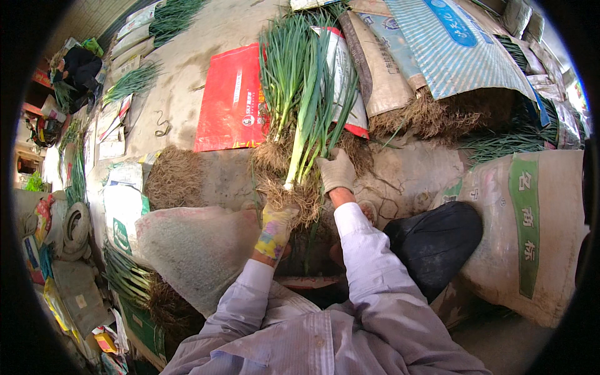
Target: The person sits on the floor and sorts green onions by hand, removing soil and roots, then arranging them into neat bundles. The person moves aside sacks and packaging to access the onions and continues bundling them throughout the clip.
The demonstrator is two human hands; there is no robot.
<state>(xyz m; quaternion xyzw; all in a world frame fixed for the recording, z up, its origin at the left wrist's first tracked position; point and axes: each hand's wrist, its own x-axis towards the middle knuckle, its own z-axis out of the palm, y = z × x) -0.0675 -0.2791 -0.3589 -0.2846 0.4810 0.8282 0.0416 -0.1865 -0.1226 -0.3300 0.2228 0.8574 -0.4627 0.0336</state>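
Observation:
A bunch of spring onions (302, 144) with long green leaves and pale stems lies in front of me, its roots toward me. My left hand (275, 232), in a yellow floral glove, holds the bunch at its root end; the tangled roots partly cover the fingers. Higher up, my right hand (337, 172), in a pale glove, is closed round the stems from the right side. More spring onions (281, 69) lie just beyond, on a red printed sack (230, 100).
Sacks covering rooted bunches (437, 115) lie at the right. A root pile (175, 178) sits left, near another bunch of spring onions (128, 281). A large beige sack (500, 231) stands by my right knee. A person (81, 69) crouches at the far left.

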